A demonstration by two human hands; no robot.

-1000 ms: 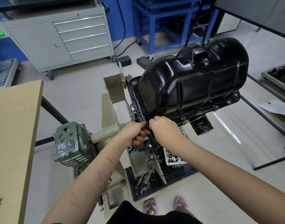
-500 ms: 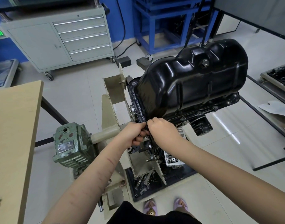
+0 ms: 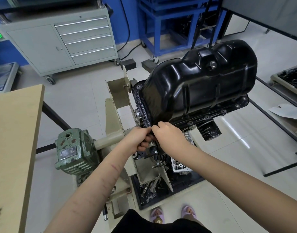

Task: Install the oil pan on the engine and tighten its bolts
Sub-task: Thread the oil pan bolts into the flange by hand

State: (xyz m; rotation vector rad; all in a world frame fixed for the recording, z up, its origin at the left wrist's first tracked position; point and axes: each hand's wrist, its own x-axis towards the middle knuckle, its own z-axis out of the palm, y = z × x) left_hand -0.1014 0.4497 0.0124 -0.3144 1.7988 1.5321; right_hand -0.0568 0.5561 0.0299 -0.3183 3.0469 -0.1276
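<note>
Mid-frame, both hands, left hand (image 3: 139, 137) and right hand (image 3: 169, 135), pinch the oil pan (image 3: 199, 84) rim's near corner, likely aligning its bolt holes.

open floor (image 3: 80, 98) left, wooden table (image 3: 13, 140) flanking, gearbox (image 3: 73, 152) beside stand

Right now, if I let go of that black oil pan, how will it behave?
The oil pan looks like stiff pressed steel, so it probably won't flex. Its glossy surface may be slippery. It sits tilted with both hands at one corner, so it could shift.
</note>
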